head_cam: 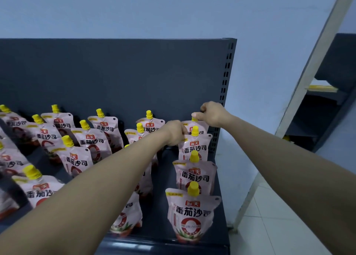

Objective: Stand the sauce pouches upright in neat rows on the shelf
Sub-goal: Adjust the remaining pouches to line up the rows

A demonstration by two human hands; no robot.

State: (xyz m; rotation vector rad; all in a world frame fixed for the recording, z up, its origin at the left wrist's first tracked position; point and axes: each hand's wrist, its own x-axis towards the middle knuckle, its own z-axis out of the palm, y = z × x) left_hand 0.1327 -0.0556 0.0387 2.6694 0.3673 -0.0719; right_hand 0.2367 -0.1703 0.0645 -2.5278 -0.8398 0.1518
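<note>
Several pink sauce pouches with yellow caps stand upright in rows on the dark grey shelf [159, 229]. The rightmost row runs from a front pouch [191, 214] back to a rear pouch [200, 126] against the back panel. My right hand [211, 114] pinches the yellow cap of that rear pouch. Beside it, my left hand [174, 132] grips the upper left edge of the second pouch from the back [194, 149]. My left forearm hides parts of the neighbouring row.
The shelf's dark back panel [115, 77] rises behind the pouches, with a slotted upright [225, 85] at its right end. Another dark shelf unit [327, 104] stands to the right behind a pale post. White floor tiles lie below at the right.
</note>
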